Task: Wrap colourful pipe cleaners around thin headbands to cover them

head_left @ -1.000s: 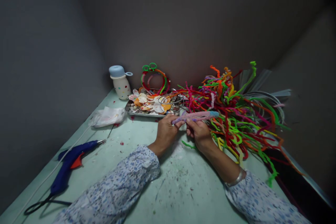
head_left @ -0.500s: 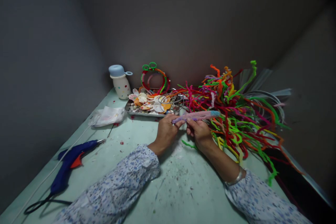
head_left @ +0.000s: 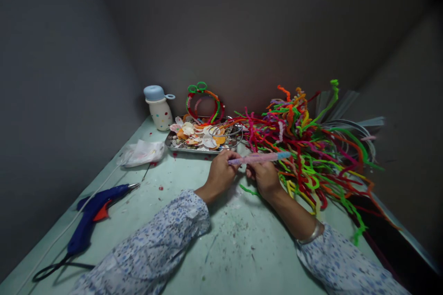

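1. Okay, fuzzy-strand pile [head_left: 308,147], toward two o'clock; I'd keep its loose ends well away.
2. Left hand [head_left: 221,173] pinches the pastel strip [head_left: 265,157] at its nine-o'clock end; right hand [head_left: 265,176] grips near its middle.
3. Blue tip [head_left: 284,155], three o'clock: I'd hold level, light even pressure.

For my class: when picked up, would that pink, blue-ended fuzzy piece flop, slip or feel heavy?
The fuzzy piece is probably fairly stiff: its blue end juts past the right hand without drooping. Likely light, being slim. Its fuzz suggests it would not slip easily.
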Motion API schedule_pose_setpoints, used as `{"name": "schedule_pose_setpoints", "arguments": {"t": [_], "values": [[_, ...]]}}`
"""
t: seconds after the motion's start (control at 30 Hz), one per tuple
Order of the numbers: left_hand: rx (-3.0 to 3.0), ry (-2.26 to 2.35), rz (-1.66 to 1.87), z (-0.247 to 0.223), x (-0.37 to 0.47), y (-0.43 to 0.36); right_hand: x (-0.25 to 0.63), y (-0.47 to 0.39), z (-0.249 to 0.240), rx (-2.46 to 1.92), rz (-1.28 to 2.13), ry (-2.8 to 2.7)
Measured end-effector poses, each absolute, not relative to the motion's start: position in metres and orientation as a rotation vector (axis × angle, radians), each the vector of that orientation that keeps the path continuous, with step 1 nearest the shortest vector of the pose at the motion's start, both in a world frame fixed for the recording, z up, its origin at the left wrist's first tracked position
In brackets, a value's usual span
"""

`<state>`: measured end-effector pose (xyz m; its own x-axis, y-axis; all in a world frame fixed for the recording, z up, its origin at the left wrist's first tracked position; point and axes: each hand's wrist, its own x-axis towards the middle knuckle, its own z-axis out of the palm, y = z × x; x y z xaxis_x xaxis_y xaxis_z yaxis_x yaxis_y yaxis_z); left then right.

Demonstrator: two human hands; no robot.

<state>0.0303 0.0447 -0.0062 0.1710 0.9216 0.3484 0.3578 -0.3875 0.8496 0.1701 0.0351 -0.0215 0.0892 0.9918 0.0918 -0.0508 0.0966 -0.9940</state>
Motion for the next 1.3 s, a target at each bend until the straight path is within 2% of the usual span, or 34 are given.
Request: {"name": "schedule_pose_setpoints", "arguments": {"t": [0.37,1.3], "values": [[1.408,1.092,1.106,-0.013,0.033,0.051,0.172,0.042,-0.03,-1.201,1.142,-1.074],[1.225,1.056,1.062,-0.015,0.036,0.052,0.172,0.044,-0.034,-1.197,1.162,-1.07]]}}
